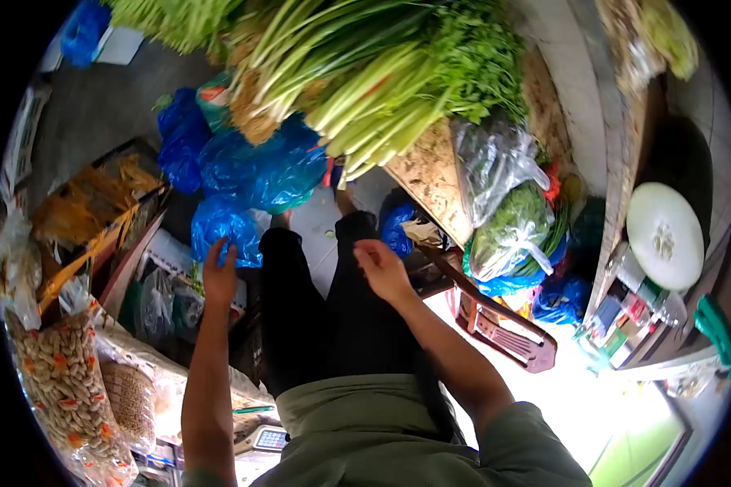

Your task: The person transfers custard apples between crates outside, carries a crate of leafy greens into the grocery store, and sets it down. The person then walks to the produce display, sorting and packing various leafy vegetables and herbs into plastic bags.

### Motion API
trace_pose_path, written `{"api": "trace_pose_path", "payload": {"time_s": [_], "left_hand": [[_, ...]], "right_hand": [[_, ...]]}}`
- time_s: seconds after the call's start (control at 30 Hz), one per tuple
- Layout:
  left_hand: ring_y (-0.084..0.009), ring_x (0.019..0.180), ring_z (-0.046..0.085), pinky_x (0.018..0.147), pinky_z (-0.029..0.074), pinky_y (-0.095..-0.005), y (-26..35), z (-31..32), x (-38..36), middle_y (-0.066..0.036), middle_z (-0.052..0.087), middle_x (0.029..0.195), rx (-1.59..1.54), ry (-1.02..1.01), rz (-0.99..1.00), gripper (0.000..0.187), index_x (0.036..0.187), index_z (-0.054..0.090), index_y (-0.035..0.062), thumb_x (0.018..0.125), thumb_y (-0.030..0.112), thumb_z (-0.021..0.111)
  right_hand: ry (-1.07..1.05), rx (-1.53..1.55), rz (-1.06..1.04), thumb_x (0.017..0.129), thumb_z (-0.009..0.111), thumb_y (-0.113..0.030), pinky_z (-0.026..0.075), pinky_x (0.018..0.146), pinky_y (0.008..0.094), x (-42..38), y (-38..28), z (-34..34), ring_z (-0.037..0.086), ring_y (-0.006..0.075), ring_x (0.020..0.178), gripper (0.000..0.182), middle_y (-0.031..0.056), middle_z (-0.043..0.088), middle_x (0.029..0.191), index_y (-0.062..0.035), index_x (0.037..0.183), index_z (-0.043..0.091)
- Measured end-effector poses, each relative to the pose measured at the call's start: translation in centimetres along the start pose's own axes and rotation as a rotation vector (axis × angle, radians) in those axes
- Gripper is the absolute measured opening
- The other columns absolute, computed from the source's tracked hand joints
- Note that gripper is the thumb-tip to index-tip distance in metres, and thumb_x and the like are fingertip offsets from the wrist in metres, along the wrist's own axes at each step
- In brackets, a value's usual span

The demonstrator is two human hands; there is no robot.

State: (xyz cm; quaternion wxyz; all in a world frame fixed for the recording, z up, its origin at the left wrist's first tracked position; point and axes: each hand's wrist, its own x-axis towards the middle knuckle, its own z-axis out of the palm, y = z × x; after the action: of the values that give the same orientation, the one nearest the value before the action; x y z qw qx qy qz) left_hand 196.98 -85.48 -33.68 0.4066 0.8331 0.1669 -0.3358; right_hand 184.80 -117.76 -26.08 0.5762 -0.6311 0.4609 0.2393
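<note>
My left hand (219, 276) is raised with its fingers spread apart, holding nothing I can see. Behind its fingertips is a crumpled blue plastic bag (248, 239); whether they touch cannot be told. My right hand (384, 272) hovers above my right knee, its fingers curled in and no object visible in them. Larger blue bags (260, 166) lie beyond the left hand. Ahead of both hands, long green-white stalks (382, 105) and a leafy bunch (479, 61) are heaped on a board (434, 166).
A brown plastic stool or chair part (508, 337) is at the right, below bagged greens (512, 227). A cut winter melon (664, 235) stands farther right. At the left are a bag of peanuts (65, 381), a worn box (97, 211) and a calculator or scale keypad (270, 439).
</note>
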Motion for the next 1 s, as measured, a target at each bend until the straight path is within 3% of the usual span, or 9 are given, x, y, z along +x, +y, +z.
{"api": "trace_pose_path", "payload": {"time_s": [0.07, 0.23, 0.33, 0.43, 0.53, 0.63, 0.83, 0.93, 1.0], "left_hand": [[-0.0211, 0.113, 0.061, 0.098, 0.046, -0.0322, -0.7, 2.6, -0.4, -0.015, 0.066, 0.121, -0.179, -0.116, 0.025, 0.041, 0.125, 0.062, -0.0013, 0.095, 0.026, 0.066], [-0.0222, 0.108, 0.063, 0.095, 0.047, -0.0337, -0.2, 5.5, -4.9, -0.013, 0.068, 0.115, -0.01, -0.175, -0.02, 0.038, 0.122, 0.062, -0.0014, 0.095, 0.026, 0.065], [-0.0214, 0.104, 0.065, 0.091, 0.049, -0.0335, -3.4, 6.2, -6.8, -0.013, 0.07, 0.108, 0.261, -0.238, -0.001, 0.033, 0.119, 0.063, -0.001, 0.096, 0.023, 0.062], [-0.0217, 0.101, 0.066, 0.088, 0.05, -0.0343, -11.3, 8.5, -8.5, -0.013, 0.07, 0.103, 0.32, -0.2, 0.008, 0.03, 0.115, 0.064, 0.0001, 0.097, 0.024, 0.06], [-0.0229, 0.102, 0.067, 0.088, 0.051, -0.0341, -10.0, 12.9, -10.2, -0.015, 0.07, 0.108, 0.408, -0.176, 0.108, 0.032, 0.114, 0.065, 0.0011, 0.095, 0.027, 0.063], [-0.0237, 0.104, 0.067, 0.09, 0.051, -0.0336, -1.4, 19.1, -13.3, -0.016, 0.07, 0.111, 0.341, -0.197, 0.121, 0.033, 0.116, 0.065, 0.0013, 0.094, 0.026, 0.064], [-0.0224, 0.108, 0.066, 0.086, 0.054, -0.0327, 7.5, 28.8, -17.5, -0.014, 0.068, 0.116, -0.154, -0.334, 0.132, 0.04, 0.123, 0.061, 0.0009, 0.092, 0.024, 0.07], [-0.0227, 0.109, 0.064, 0.085, 0.053, -0.03, 9.3, 31.2, -16.5, -0.015, 0.065, 0.119, -0.138, -0.352, 0.159, 0.042, 0.126, 0.057, 0.0006, 0.092, 0.022, 0.07], [-0.0223, 0.111, 0.063, 0.087, 0.051, -0.0281, 9.6, 32.2, -15.6, -0.015, 0.062, 0.123, -0.091, -0.362, 0.15, 0.045, 0.129, 0.054, 0.0011, 0.091, 0.02, 0.071]], "right_hand": [[0.332, -0.376, -0.261, 0.093, 0.067, -0.025, 0.053, 0.078, 0.0358, -0.5, 1.5, -4.2, 0.067, 0.0229, 0.086, 0.028, 0.012, 0.069, 0.099, -0.0042, 0.111, 0.065], [0.68, -0.358, -0.03, 0.093, 0.065, -0.033, 0.051, 0.086, 0.0391, -1.0, 6.1, -18.4, 0.065, 0.0289, 0.1, 0.042, 0.0176, 0.068, 0.108, 0.0019, 0.117, 0.063], [0.865, -0.424, -0.203, 0.094, 0.064, -0.025, 0.054, 0.08, 0.0368, 1.6, 11.1, -25.4, 0.066, 0.0307, 0.098, 0.039, 0.0202, 0.065, 0.116, 0.0022, 0.122, 0.061], [0.858, -0.429, -0.441, 0.089, 0.071, -0.024, 0.056, 0.087, 0.0403, 5.9, 11.7, -28.6, 0.056, 0.0386, 0.119, 0.061, 0.025, 0.051, 0.138, 0.0034, 0.138, 0.048], [0.779, -0.591, -0.121, 0.087, 0.067, -0.049, 0.031, 0.116, 0.0456, 11.4, 11.8, -28.3, 0.031, 0.0415, 0.142, 0.097, 0.0252, 0.031, 0.155, 0.0044, 0.152, 0.019], [0.836, -0.494, -0.144, 0.085, 0.07, -0.048, 0.049, 0.089, 0.047, 13.0, 9.1, -27.5, 0.06, 0.0397, 0.114, 0.063, 0.0288, 0.061, 0.121, 0.0018, 0.124, 0.061], [0.385, -0.206, -0.282, 0.089, 0.07, -0.035, 0.054, 0.067, 0.0364, 7.7, 4.2, -23.2, 0.071, 0.0265, 0.091, 0.045, 0.0193, 0.069, 0.107, -0.0002, 0.117, 0.066], [-0.008, 0.025, -0.268, 0.091, 0.069, -0.028, 0.055, 0.071, 0.0329, 8.3, 6.9, -21.0, 0.07, 0.0193, 0.092, 0.039, 0.0135, 0.07, 0.107, -0.0023, 0.121, 0.064], [0.058, -0.055, -0.413, 0.091, 0.069, -0.029, 0.054, 0.074, 0.0338, 7.7, 8.6, -19.5, 0.069, 0.0228, 0.092, 0.037, 0.015, 0.07, 0.105, -0.0032, 0.118, 0.066]]}}
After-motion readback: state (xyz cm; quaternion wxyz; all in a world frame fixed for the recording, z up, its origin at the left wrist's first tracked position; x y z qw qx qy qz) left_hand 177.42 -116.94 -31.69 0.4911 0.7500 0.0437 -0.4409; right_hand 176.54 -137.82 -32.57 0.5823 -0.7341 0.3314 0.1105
